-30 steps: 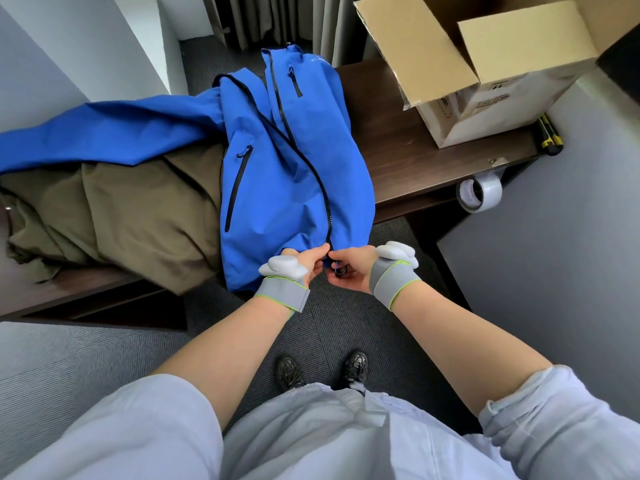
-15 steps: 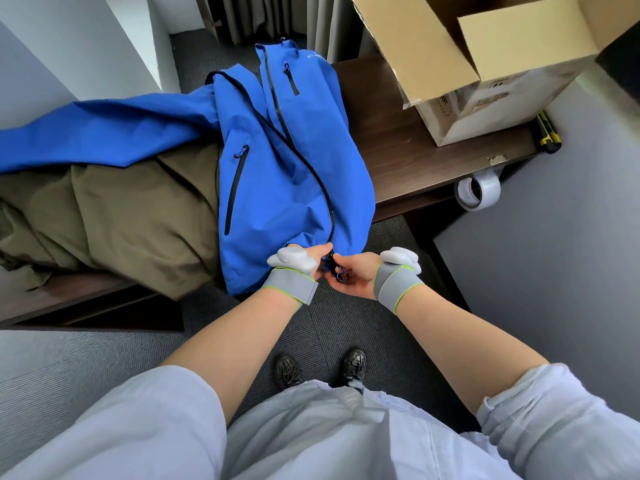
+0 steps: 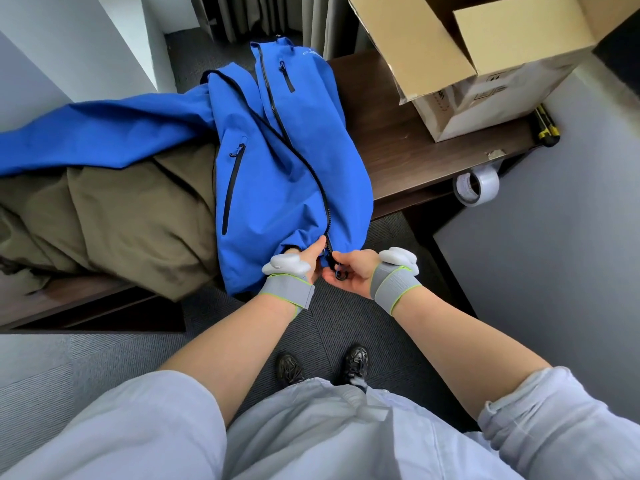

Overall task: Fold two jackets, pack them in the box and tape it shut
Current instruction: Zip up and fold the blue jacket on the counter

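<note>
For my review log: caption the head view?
Both hands work the bottom zipper of a blue jacket on a dark wooden bench.

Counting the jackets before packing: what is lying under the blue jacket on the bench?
An olive-brown jacket lies under the blue jacket, its left side exposed on the dark wooden bench. How far it runs beneath the blue fabric cannot be seen.

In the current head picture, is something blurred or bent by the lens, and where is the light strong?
Head view: sharp overall, no motion blur on the left hand or right hand; wide-angle lens bends the dark table edges and walls; light is soft, brightest on the cardboard box flaps; mild sheen on the blue jacket.
</note>
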A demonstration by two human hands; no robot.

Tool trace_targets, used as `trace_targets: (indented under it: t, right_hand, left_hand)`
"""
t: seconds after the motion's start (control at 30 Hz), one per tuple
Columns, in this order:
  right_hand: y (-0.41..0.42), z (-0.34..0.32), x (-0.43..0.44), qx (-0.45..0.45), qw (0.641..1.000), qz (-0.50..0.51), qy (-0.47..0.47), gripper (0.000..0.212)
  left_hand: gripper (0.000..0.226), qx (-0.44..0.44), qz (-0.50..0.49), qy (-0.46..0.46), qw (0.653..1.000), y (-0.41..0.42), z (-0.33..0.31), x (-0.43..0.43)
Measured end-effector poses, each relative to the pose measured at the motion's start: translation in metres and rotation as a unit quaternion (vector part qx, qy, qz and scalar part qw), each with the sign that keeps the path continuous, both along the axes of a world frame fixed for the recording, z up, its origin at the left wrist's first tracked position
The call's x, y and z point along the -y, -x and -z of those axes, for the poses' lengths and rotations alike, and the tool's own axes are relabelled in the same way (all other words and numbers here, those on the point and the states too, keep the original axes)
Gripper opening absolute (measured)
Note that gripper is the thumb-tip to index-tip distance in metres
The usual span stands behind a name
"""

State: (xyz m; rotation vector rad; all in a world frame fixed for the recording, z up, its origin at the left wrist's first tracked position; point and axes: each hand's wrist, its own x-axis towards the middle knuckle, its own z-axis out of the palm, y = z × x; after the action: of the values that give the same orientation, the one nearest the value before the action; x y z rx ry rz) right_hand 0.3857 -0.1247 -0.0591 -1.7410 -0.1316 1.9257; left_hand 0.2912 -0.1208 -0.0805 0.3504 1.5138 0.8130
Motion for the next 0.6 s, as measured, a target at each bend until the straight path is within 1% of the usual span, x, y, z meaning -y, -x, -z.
trace_targets:
  t: [0.07,0.1,0.17,0.2,0.27,0.3,0.33,0.37,0.43,0.47,0.53,0.6]
  right_hand:
    - [0.002,0.000,0.001,-0.002,1.000,0.006,-0.003,0.025]
    - [0.003,-0.001,0.002,-0.003,1.000,0.010,-0.006,0.026]
    - [0.005,-0.002,0.002,-0.003,1.000,0.019,-0.012,0.027]
    - [0.007,-0.002,0.001,-0.003,1.000,0.024,-0.014,0.027]
    - [0.011,-0.002,0.001,-0.001,0.999,0.037,-0.018,0.027]
    - [0.012,-0.001,0.001,0.002,0.999,0.044,-0.021,0.027]
    - [0.014,-0.001,0.001,0.006,0.999,0.048,-0.024,0.027]
    - [0.015,0.000,0.000,0.010,0.998,0.051,-0.026,0.027]
    - [0.017,0.001,0.001,0.010,0.998,0.051,-0.033,0.028]
    - [0.017,0.002,0.001,0.009,0.998,0.051,-0.037,0.028]
    - [0.016,0.003,0.002,0.006,0.998,0.053,-0.040,0.028]
    - [0.017,0.003,0.002,0.001,0.997,0.069,-0.041,0.027]
  left_hand:
    - [0.015,-0.018,0.022,0.007,1.000,0.002,0.000,0.002]
    - [0.024,-0.039,0.028,0.011,0.999,0.001,-0.002,0.002]
    - [0.057,-0.063,0.049,0.040,0.996,0.000,-0.005,0.002]
    - [0.062,-0.102,0.081,0.054,0.990,-0.001,-0.008,0.003]
    - [0.059,-0.200,0.097,0.045,0.974,-0.001,-0.005,0.005]
    - [0.055,-0.226,0.086,0.018,0.970,-0.001,-0.005,0.007]
    - [0.047,-0.212,0.074,0.019,0.974,-0.003,-0.009,0.007]
    - [0.038,-0.156,0.024,0.007,0.987,-0.005,-0.007,0.005]
    - [0.033,-0.048,-0.054,0.025,0.997,-0.008,-0.007,0.002]
    - [0.032,-0.017,-0.067,0.027,0.997,-0.010,-0.011,0.002]
    - [0.027,0.000,-0.064,0.018,0.998,-0.012,-0.020,0.002]
    - [0.022,-0.042,-0.036,0.010,0.998,-0.012,-0.021,0.002]
